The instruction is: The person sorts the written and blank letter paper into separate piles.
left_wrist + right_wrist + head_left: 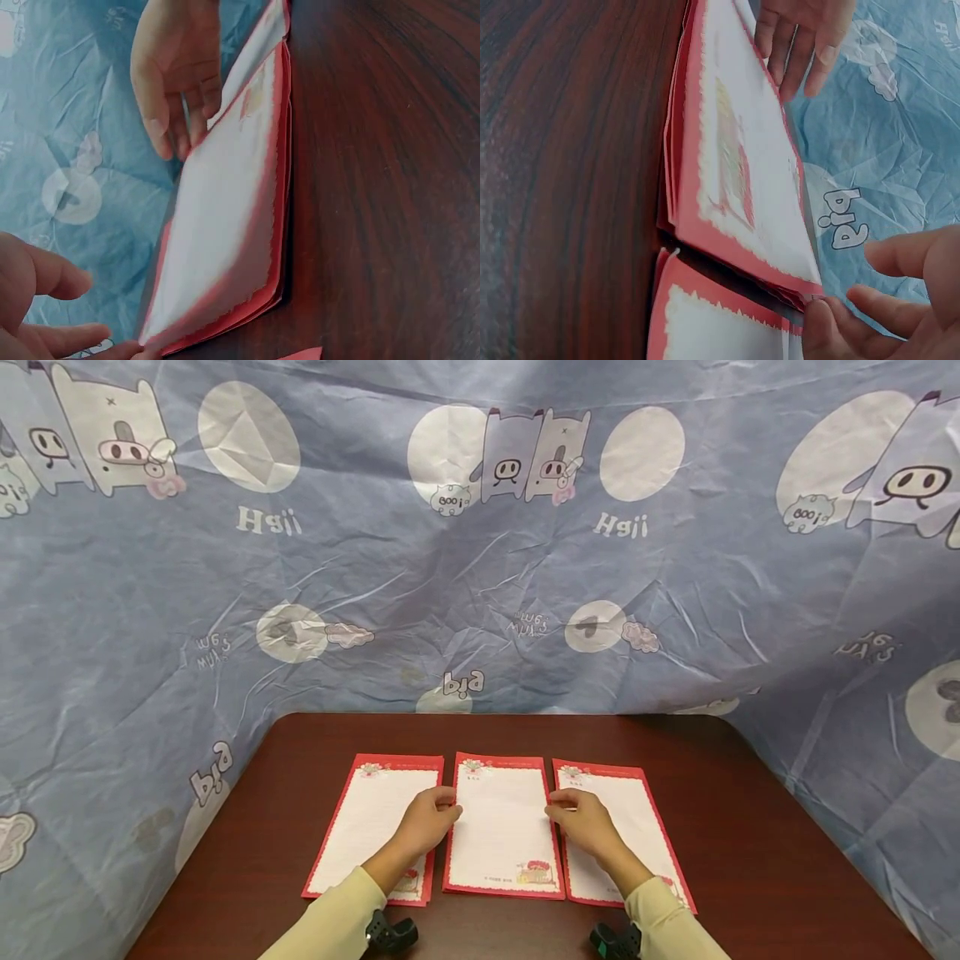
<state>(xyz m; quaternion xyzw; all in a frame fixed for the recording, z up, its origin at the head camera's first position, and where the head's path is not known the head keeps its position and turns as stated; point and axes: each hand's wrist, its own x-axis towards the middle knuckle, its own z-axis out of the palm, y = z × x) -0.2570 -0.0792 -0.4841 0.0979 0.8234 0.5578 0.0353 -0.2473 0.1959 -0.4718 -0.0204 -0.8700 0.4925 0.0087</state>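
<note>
Three stacks of red-bordered letter paper lie side by side. My left hand [429, 820] touches the left edge of the middle stack [501, 827] with its fingertips, its wrist over the left stack [375, 810]. Opposite it, my right hand [583, 820] touches the middle stack's right edge, reaching across the right stack [637, 835]. Thumb and fingers stand apart on both hands. In the left wrist view the middle stack's sheets [217, 202] look slightly bowed, their red edges not quite flush. The right wrist view shows fingertips [821, 322] against the stack's edge.
The stacks lie on a dark brown wooden table [750, 860]. Behind and around it hangs a blue-grey cloth [480, 568] with cartoon prints. Black straps with devices [392, 933] are on both wrists.
</note>
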